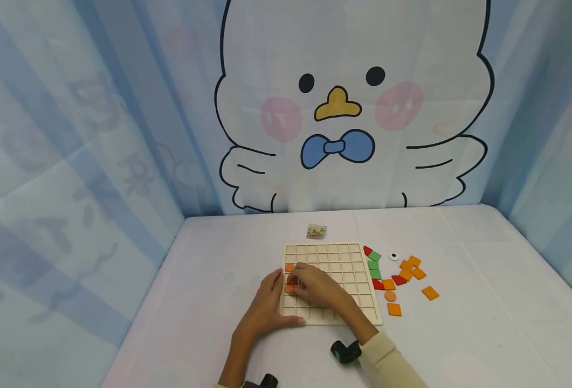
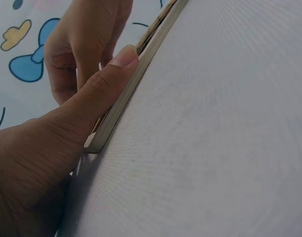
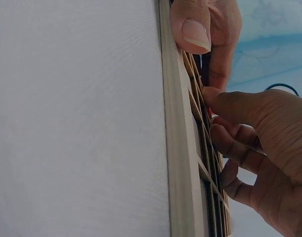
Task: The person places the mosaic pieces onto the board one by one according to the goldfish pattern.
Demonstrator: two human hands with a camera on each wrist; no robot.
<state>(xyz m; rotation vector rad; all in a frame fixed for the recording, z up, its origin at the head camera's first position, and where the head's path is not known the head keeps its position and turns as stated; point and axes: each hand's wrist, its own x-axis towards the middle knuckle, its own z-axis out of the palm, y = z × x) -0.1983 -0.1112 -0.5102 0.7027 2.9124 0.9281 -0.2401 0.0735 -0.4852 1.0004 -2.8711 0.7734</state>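
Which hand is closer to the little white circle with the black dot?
Right. The right hand is over the grid board, to the left of the white circle; the left hand is farther left, at the board's left edge.

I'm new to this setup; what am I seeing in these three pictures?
No machine here: the work is done bare-handed. The wide picture comes from a head-worn camera, the two close ones from a camera on each wrist. On the white cloth-covered table lies a pale wooden grid board with round orange pieces at its left side. To its right lie flat green, red and orange pieces and a black-centred white disc. The left hand rests against the board's edge; the right hand is at that left side, but whether it pinches a piece is hidden.
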